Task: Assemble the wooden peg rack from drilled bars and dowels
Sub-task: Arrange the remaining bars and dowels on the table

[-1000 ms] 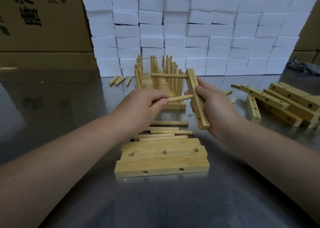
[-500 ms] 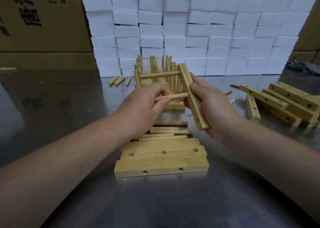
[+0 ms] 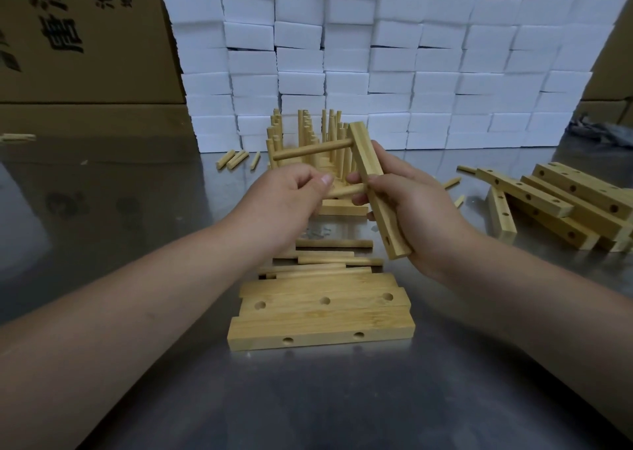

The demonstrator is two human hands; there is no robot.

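**Wood bar w/ second dowel at its middle hole**

Fig.: head view, read L to R. A cardboard box (image 3: 85,38) is seen at far L., behind the steel table (image 3: 308,398). A dowel (image 3: 346,191) is pinched by the left hand (image 3: 291,196), thumb on top, and held roughly level above the table. Its R. end is met w/ the bar (image 3: 373,186) at about mid-length. Whether it is seated cannot be told, as the hole is hidden by fingers. An upper dowel (image 3: 313,150) is fitted near the bar's top end & sticks out to the L. The bar is gripped round its middle by the right hand (image 3: 411,210) & held tilted, w/ an empty hole shown near its lower end. Both parts are pale & smooth: bar square-edged, dowel round. They are judged light, stiff & slightly slick. The dowel is best taken near its free end & the bar at ctr., so that push is kept in line w/ the hole. Loose dowels (image 3: 329,261) & stacked bars (image 3: 322,316) lie below the hands. A pile of bars (image 3: 565,206) is seen at far R.
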